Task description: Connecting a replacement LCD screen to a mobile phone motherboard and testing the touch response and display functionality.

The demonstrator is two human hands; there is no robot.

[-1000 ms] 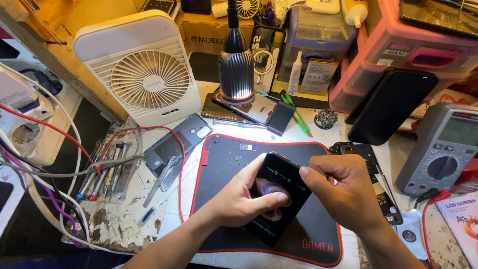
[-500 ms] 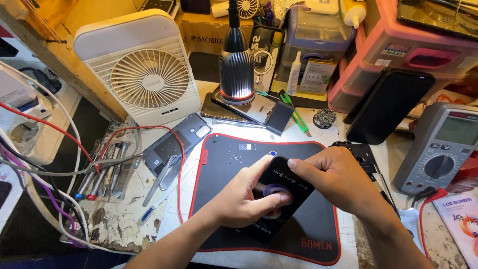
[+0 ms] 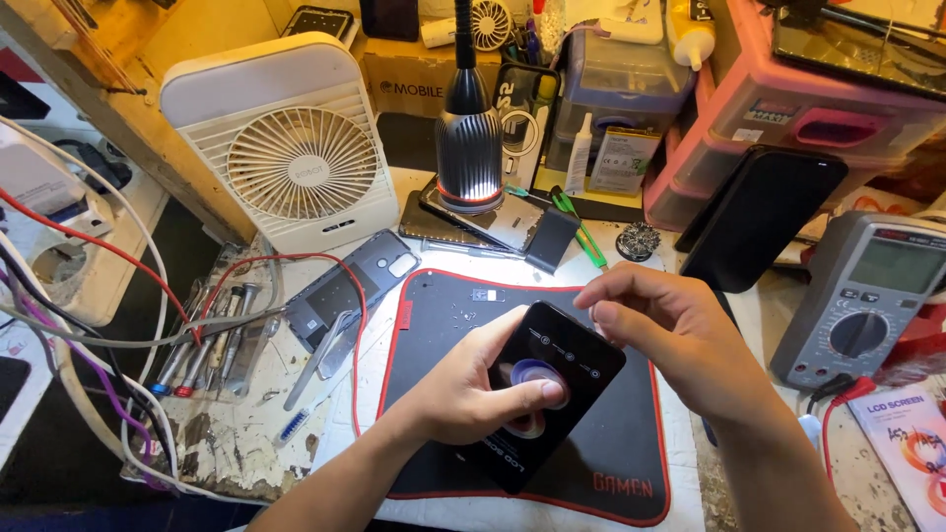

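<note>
**Phone screen module in hand above the mat**

Left hand (image 3: 463, 399) clamped the black screen module (image 3: 547, 389), thumb on its round film; right hand (image 3: 680, 340) pinched the upper corner. Film not yet off, by the look. Tan carton (image 3: 409, 84) behind white fan (image 3: 291, 148); pink drawers (image 3: 788, 118) right; printed box (image 3: 912, 443) on the counter (image 3: 246, 443).

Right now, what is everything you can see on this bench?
phone: 1, black, screen lit, held over the mat
mat: 1, black with red edge, centre
fan: 1, white, back left
lamp: 1, dark, back centre
multimeter: 1, grey, right
phone back cover: 1, grey, left of the mat
screwdrivers: several, left
dark screen panel: 1, leaning at the right
pink drawers: 1 set, back right
left hand: thumb on the screen
right hand: fingers at the phone's top edge
</note>
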